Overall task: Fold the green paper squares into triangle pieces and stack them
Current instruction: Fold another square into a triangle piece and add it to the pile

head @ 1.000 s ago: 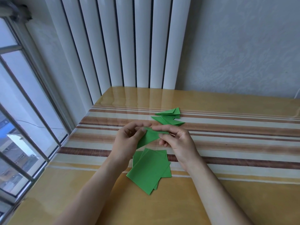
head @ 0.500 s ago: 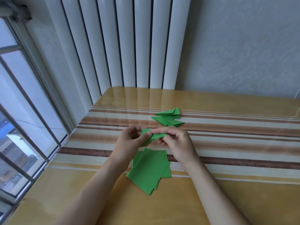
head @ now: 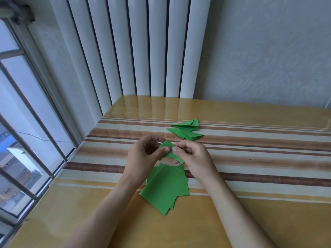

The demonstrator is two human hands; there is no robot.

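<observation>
We hold one partly folded green paper piece above the glossy yellow worktop with brown and cream stripes, both hands on it at once. Our left hand pinches its left part, thumb on top and fingers curled behind; our right hand pinches the right part the same way, the two thumbs almost meeting on the green face. The piece is already narrowed to a pointed shape, with one corner poking down toward the right hand, so we judge a fold is under way and not yet pressed flat.

Just below the hands, nearer to us, lies a loose pile of flat green paper squares, fanned a little so several edges show; how many sheets it holds we cannot tell. Beyond the hands, toward the white ribbed radiator, sits a small heap of finished green paper triangles, overlapping each other rather than squared up, well apart from the unfolded pile.

By our reading the work is somewhere in its middle: a few triangles are done, one is in hand, and a pile of squares is left to fold. The finished heap looks loose, so we think some tidying into a proper stack is left too.
</observation>
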